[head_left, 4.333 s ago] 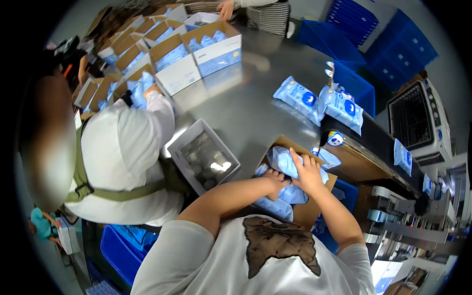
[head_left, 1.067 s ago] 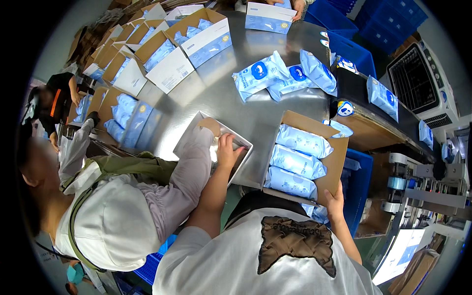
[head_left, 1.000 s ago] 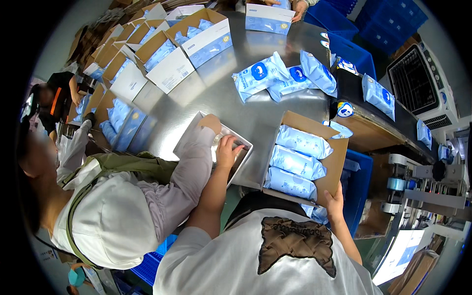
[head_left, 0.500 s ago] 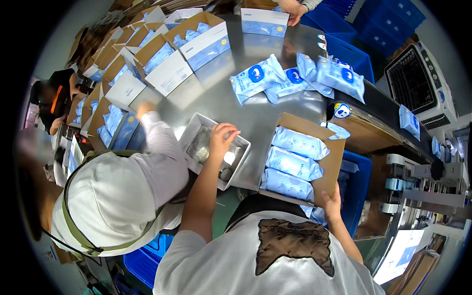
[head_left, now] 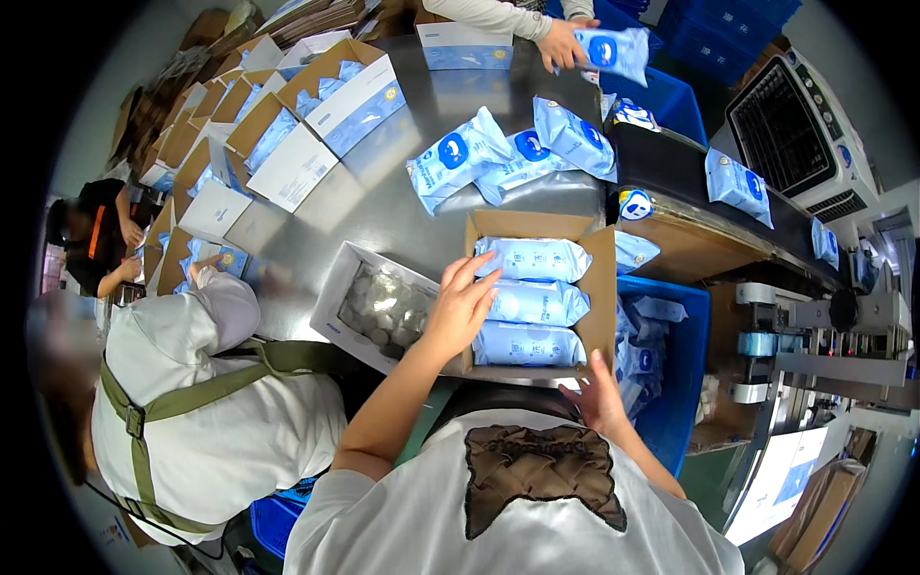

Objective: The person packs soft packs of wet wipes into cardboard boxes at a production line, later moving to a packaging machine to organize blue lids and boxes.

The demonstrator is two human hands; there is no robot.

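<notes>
In front of me stands an open carton (head_left: 600, 287) holding a row of light-blue soft packs, wet-wipe style; the middle pack (head_left: 541, 303) lies between two others. My left hand (head_left: 460, 311) reaches over the carton's left wall, fingers stretched out at the packs' left ends. Whether a small piece is under its fingertips is hidden. By the carton's near right corner is my right hand (head_left: 604, 401), thumb and fingers apart, holding nothing. Left of the carton, a white box (head_left: 335, 287) contains many small round, shiny grey pieces (head_left: 379, 305).
Loose packs (head_left: 460, 158) lie on the metal table (head_left: 383, 206) beyond the carton. Packs ride a black conveyor (head_left: 671, 172) at right. A blue bin (head_left: 685, 383) of packs stands below it. Filled cartons (head_left: 292, 172) line the left; co-workers are at left and far side.
My left hand has gone from the white box to the carton's packs. My right hand has let go of the carton's wall. The carton sits further left. A co-worker across has picked up a pack.
</notes>
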